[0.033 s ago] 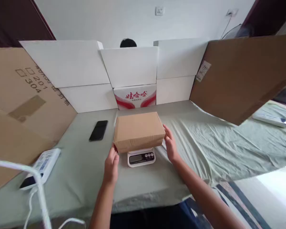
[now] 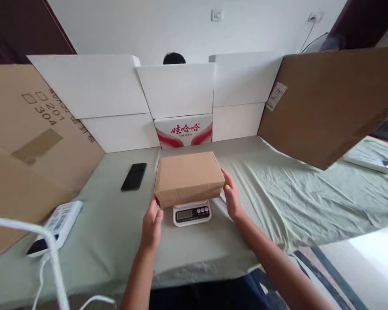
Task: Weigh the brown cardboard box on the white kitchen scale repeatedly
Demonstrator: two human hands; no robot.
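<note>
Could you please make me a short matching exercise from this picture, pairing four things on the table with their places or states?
Things:
1. Small brown box
2. Black phone
3. Scale
4. Box with red lettering

Places or states:
A. Partly hidden beneath another thing, its display visible
B. In the bottom row of the stacked white boxes
C. Touched by both the left hand and the right hand
D. Lying flat on the cloth

Pairs: 1-C; 2-D; 3-A; 4-B

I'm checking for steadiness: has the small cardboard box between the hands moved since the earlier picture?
No. Judged against the black phone lying beside it, the small cardboard box shows no visible shift in any direction.
</note>
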